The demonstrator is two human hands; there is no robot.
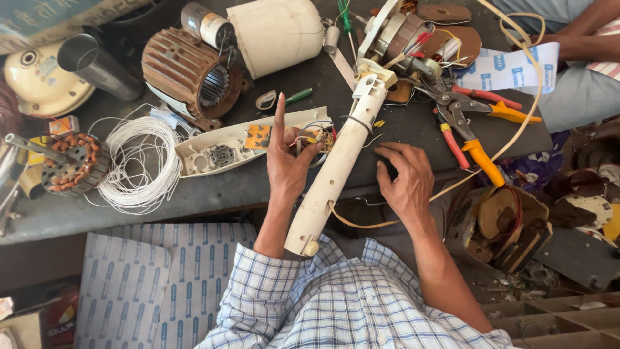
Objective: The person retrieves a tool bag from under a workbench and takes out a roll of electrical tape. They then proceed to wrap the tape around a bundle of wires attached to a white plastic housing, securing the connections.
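Repair midway: cream tube point(336, 169) lay across bench point(194, 194) front edge, casing point(226, 147) opened, wires point(309, 134) exposed. Left hand point(287, 165) pinched wires; right hand point(405, 178) rested empty, fingers spread. Reassembly undone.

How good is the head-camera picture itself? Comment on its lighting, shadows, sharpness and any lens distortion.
Head view: bright, even daylight; the left hand and right hand cast only soft shadows on the bench. The white tube is bright but keeps its detail. The centre is sharp; the wire coil shows single strands. The wide lens bends the edges, and the lower right corner is dimmer.
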